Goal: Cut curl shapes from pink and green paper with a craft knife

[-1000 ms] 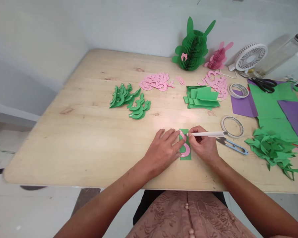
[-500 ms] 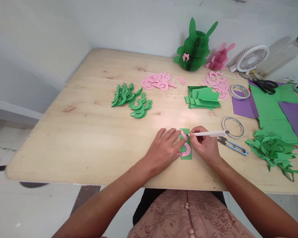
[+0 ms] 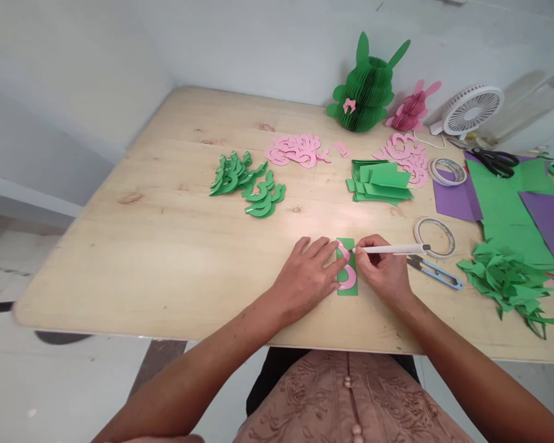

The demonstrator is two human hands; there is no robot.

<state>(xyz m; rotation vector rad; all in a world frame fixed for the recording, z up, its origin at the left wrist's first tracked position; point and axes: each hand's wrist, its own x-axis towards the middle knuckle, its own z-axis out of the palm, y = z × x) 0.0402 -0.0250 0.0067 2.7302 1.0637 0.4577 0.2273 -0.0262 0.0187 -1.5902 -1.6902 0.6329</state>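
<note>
Though knotty, pale wooden table [image 3: 166,246] by wall [image 3: 240,49], left hand [image 3: 308,274] flat on pink paper [image 3: 352,278], right hand [image 3: 383,271] around pen [image 3: 394,249].

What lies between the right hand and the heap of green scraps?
In the head view, blue snips lie between the right hand and the scraps; the tape ring and held pen sit nearer the wall.

Left hand [image 3: 307,277] covers the pink cutout [image 3: 350,280] on its 9 o'clock side. Purple sheet [image 3: 551,221] gets chopped off at 3 o'clock, pen tip [image 3: 353,250] contact's too tiny to tell.
</note>
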